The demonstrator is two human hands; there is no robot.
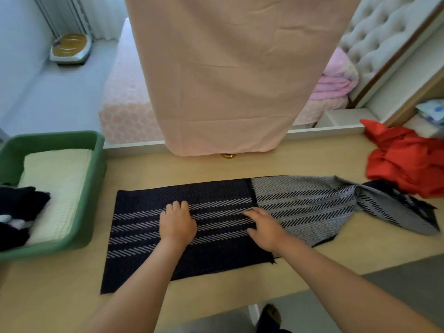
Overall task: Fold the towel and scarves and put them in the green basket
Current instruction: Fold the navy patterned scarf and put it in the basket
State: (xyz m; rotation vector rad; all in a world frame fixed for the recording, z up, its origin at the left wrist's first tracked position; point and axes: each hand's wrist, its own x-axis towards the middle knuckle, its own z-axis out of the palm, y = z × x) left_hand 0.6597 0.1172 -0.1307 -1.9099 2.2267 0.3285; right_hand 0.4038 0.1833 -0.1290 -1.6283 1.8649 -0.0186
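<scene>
Item: patterned scarf (144,236), spread on the table (240,167) directly under my fingers. Its grey tail trails off past my right hand (266,230).
Hands: both lie flat, fingers released and gripping nothing. Left hand (177,224) presses mid-panel, right hand presses at the colour change.
Method, as I judge it: smooth outward, square the edges, then fold the tail over.
Beyond my left fingers: green basket (98,164), with the cream towel (57,183) folded inside.
Beyond my right fingers: red scarf (408,164), crumpled against the tail's end, so it may drag along.
</scene>
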